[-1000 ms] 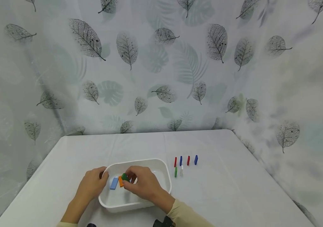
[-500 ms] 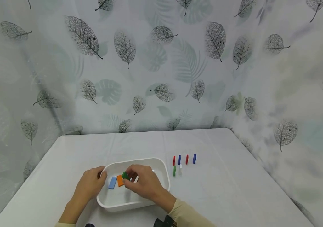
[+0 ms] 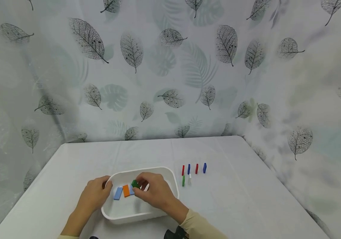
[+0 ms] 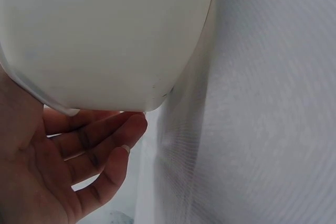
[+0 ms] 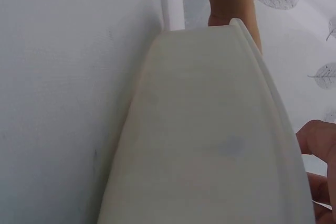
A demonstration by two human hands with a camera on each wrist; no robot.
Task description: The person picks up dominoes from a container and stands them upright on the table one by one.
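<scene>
Curtained tabletop work area. Pale sheeting, printed with dark skeleton leaves and faint green fronds, hangs behind the white table and along its left and right sides, forming a three-sided booth. The table has rounded far corners and faint creases across its surface. A white tray with small coloured blocks in it marks the table as a work surface. Whether the setting is a home, laboratory or workshop cannot be determined.

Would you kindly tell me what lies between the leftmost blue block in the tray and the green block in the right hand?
In the head view, an orange block lies between them, then a second blue block, partly hidden by the green block.
</scene>
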